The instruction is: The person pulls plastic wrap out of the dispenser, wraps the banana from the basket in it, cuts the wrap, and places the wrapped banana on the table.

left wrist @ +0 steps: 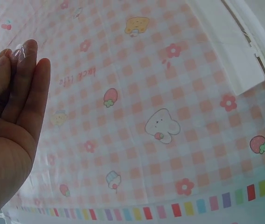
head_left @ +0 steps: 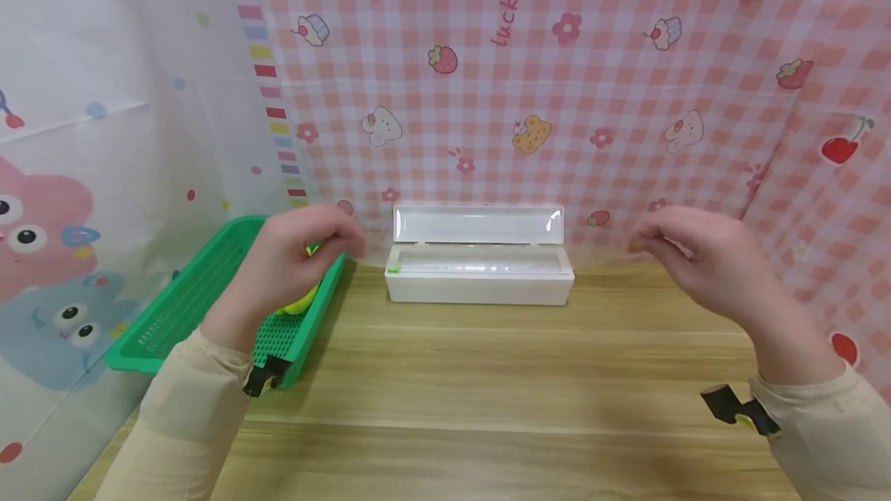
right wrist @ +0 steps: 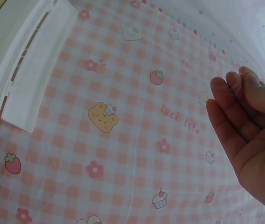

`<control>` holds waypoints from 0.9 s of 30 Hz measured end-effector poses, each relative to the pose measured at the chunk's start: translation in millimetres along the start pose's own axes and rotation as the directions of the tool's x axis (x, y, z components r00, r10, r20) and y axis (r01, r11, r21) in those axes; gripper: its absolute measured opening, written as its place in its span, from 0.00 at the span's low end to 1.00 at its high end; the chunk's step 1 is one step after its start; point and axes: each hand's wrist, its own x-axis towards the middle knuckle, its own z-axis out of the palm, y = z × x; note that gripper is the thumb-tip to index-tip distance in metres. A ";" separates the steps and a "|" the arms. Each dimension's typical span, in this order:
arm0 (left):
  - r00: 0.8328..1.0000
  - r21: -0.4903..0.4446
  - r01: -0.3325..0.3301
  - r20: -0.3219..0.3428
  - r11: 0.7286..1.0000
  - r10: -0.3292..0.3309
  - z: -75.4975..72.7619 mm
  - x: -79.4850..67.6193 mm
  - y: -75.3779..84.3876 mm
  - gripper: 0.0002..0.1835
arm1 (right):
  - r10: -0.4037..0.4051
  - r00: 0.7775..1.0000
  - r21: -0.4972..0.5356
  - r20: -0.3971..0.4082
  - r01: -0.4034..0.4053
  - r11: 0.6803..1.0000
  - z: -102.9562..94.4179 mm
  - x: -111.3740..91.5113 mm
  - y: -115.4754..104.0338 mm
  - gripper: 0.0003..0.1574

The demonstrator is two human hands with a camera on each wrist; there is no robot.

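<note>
A white cling film dispenser [head_left: 480,290] stands at the back of the table with its lid [head_left: 478,224] raised. A small green slider [head_left: 394,270] sits at the left end of its front edge. My left hand [head_left: 285,261] is raised left of the dispenser, thumb and fingertips pinching clear cling film [left wrist: 21,52], which glints in the left wrist view. To the right of the dispenser, my right hand [head_left: 703,261] is raised at a similar height, thumb against fingers, pinching the film too. The film is so transparent that its outline between the hands is hard to make out.
A green plastic basket [head_left: 202,269] stands on the left, partly behind my left forearm, with something yellow [head_left: 301,305] inside. The wooden table [head_left: 445,393] meets a pink checked cloth [head_left: 487,99] at the back and a white printed sheet [head_left: 139,176] on the left.
</note>
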 end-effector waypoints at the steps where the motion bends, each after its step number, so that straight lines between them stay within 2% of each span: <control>1: 1.000 -0.012 -0.006 0.002 1.000 0.006 1.0 -1.9 -0.3 0.14 | -0.007 1.000 0.017 0.004 0.006 1.000 0.3 -1.6 -0.1 0.29; 6: 0.999 -0.069 -0.024 0.034 0.997 0.026 5.6 -13.7 -0.8 0.18 | -0.044 0.999 0.107 0.018 0.042 0.993 2.9 -11.1 -2.0 0.28; 10: 0.997 -0.095 -0.011 0.078 0.995 0.018 8.8 -24.0 1.0 0.19 | -0.093 0.996 0.224 0.019 0.086 0.971 6.9 -20.9 -3.7 0.22; 13: 0.994 -0.113 0.012 0.110 0.994 0.001 11.5 -30.7 3.2 0.19 | -0.104 0.994 0.296 0.037 0.089 0.951 9.0 -28.1 -6.0 0.18; 16: 0.990 -0.141 0.051 0.139 0.989 -0.031 14.5 -37.7 5.5 0.18 | -0.111 0.992 0.326 0.060 0.085 0.941 10.6 -34.3 -8.5 0.16; 20: 0.982 -0.185 0.102 0.173 0.977 -0.070 18.1 -47.4 7.7 0.18 | -0.140 0.987 0.396 0.073 0.100 0.913 14.9 -41.1 -10.8 0.13; 23: 0.980 -0.208 0.111 0.188 0.972 -0.071 21.0 -53.6 7.9 0.19 | -0.151 0.985 0.432 0.082 0.101 0.896 17.9 -46.3 -12.9 0.11; 27: 0.977 -0.248 0.111 0.206 0.962 -0.060 25.0 -61.5 7.3 0.20 | -0.156 0.984 0.431 0.090 0.103 0.896 21.2 -53.5 -16.3 0.10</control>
